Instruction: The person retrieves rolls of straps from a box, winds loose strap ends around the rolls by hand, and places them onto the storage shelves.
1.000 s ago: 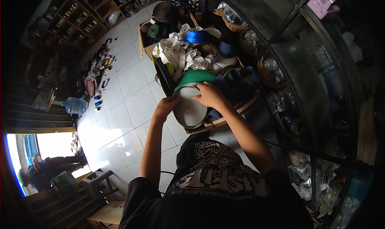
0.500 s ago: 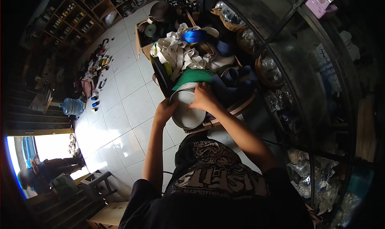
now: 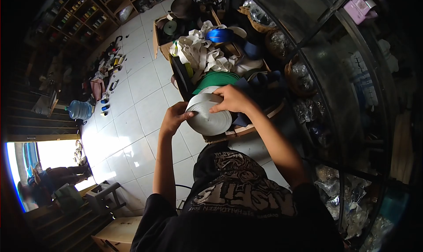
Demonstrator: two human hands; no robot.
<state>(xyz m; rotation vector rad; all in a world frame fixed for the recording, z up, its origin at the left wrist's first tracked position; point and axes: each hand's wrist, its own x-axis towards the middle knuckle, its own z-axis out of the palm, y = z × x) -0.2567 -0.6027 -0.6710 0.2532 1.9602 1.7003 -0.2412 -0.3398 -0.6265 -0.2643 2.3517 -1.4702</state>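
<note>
A roll of white webbing tape (image 3: 210, 121) is held over the near end of a box, its coiled flat face turned up toward me. My left hand (image 3: 176, 116) grips its left edge, with the thumb on the face. On the upper right, my right hand (image 3: 232, 99) is closed over the rim, fingertips on the coils. A loose outer turn of tape arches along the upper left edge between the hands. Just beyond lies green strap material (image 3: 216, 81), with dark blue straps (image 3: 261, 82) to its right and a heap of loose white tape (image 3: 200, 53) behind.
A shiny blue roll (image 3: 219, 35) sits on the heap. Dark metal shelving (image 3: 324, 71) with bagged goods stands close on the right. On the tiled floor (image 3: 141, 89) to the left lie scattered spools and a water jug (image 3: 80, 109). A person (image 3: 48, 181) is by the bright doorway.
The white roll has turned slightly in my hands, and its coiled face shows more fully. My right hand has shifted along the rim with its fingers more spread. The view has moved a little.
</note>
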